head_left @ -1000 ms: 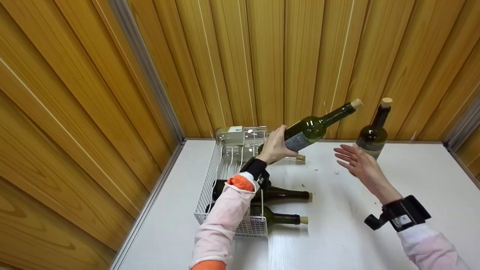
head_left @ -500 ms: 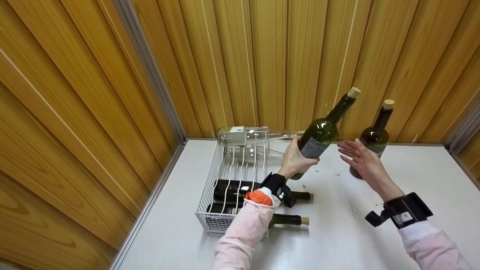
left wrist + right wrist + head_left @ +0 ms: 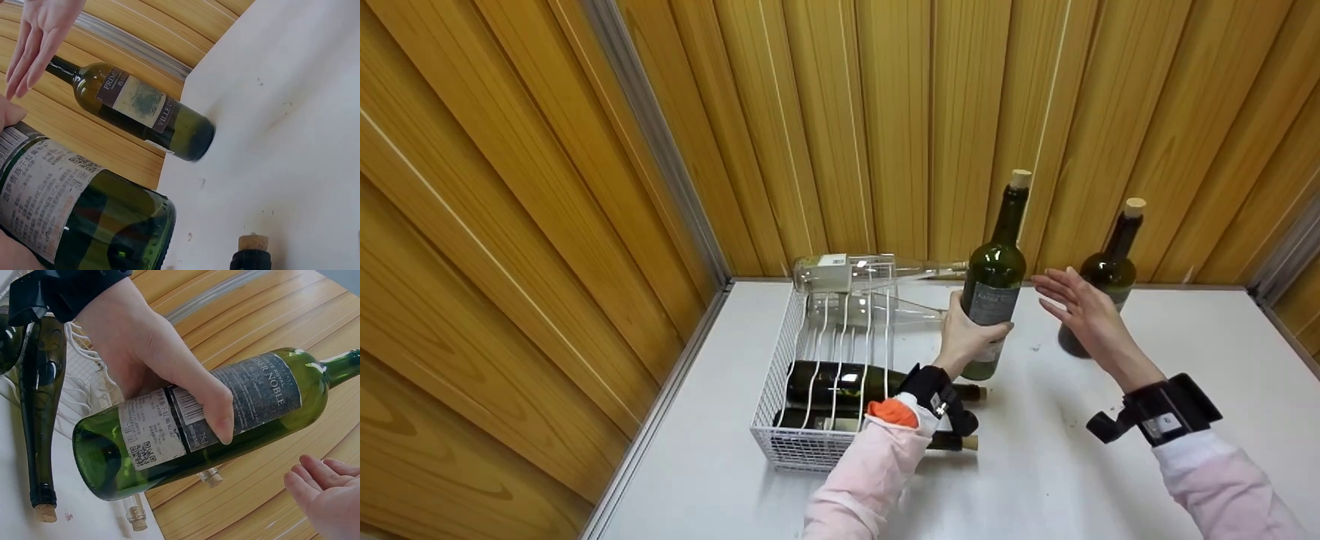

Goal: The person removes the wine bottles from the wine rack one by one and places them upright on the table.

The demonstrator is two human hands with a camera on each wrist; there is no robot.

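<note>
My left hand (image 3: pixel 966 334) grips the lower body of a green wine bottle (image 3: pixel 996 266) with a dark label and a cork. In the head view this bottle is nearly upright, and the right wrist view shows the thumb wrapped across its label. To its right, my right hand (image 3: pixel 1084 319) is held up with straight fingers, touching no bottle. Behind that hand a second corked wine bottle (image 3: pixel 1110 271) stands on the table, partly covered by it. A white wire rack (image 3: pixel 771 390), left of my left hand, has bottles lying in it.
Two clear glass bottles (image 3: pixel 840 274) lie at the rack's far end, necks pointing right. Dark corked bottles (image 3: pixel 840 381) lie at its near end, partly behind my left arm. The white table (image 3: pixel 1035 465) meets wood-panelled walls (image 3: pixel 885 135) at the back and left.
My left hand has carried the green bottle away from the rack, to the right and nearer, turning it from steeply tilted to almost upright. My right hand has barely moved.
</note>
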